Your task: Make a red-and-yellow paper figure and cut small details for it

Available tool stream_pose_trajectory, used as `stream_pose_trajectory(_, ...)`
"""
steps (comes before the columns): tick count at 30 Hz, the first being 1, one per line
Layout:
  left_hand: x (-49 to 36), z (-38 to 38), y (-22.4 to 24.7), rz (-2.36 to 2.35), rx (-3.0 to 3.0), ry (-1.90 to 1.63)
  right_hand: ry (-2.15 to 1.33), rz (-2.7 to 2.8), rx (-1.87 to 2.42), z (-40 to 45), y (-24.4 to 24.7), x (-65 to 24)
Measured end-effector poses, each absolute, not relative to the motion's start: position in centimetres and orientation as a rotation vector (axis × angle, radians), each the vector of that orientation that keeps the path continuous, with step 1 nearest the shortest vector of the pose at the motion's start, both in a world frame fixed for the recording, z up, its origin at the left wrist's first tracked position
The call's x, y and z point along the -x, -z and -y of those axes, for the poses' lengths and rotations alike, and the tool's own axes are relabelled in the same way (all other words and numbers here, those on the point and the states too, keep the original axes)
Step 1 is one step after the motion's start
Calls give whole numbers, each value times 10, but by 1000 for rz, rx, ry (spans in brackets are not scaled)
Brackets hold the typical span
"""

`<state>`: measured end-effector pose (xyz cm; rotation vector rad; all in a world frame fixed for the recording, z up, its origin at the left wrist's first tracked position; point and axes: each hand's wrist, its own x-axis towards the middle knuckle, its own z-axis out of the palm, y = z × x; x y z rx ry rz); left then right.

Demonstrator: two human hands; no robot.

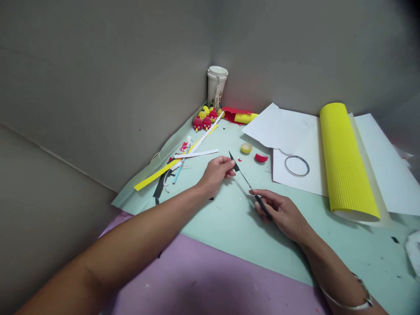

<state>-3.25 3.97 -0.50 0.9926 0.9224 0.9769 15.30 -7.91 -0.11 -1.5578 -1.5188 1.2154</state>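
My left hand (219,173) pinches a small piece of black paper (236,167) above the middle of the pale green sheet. From the right, my right hand (275,210) is closed around the black handle of a pair of scissors (263,207). The narrow blades point up and left and reach the black piece beside my left fingertips. Just beyond the hands lie a yellow half-round cup (246,148) and a red one (261,158).
Paper strips, including a yellow strip (152,176), lie at the left. Small red and yellow figures (205,118) stand near a white lidded cup (217,85). On the right are white sheets (292,127), a silver ring (297,166) and a yellow corrugated roll (348,162). Grey walls enclose the back.
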Motion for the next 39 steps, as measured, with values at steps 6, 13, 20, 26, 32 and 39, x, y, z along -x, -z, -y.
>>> stream_pose_trajectory(6, 31, -37, 2, -918, -997, -962, -1203, 1528, 1527, 79, 4, -154)
stream_pose_trajectory(13, 32, -38, 3, -912, -986, -969, -1204, 1500, 1525, 79, 4, -152)
stream_pose_trajectory(20, 31, -38, 4, -914, -988, -967, -1191, 1510, 1531, 80, 4, -153)
stream_pose_trajectory(26, 31, -37, 4, -908, -981, -975, -1189, 1509, 1536, 80, 3, -152)
stream_pose_trajectory(32, 31, -37, 4, -895, -973, -970, -1186, 1513, 1528, 79, 3, -151)
stream_pose_trajectory(39, 31, -36, 4, -881, -964, -968, -1183, 1515, 1542, 80, 4, -152)
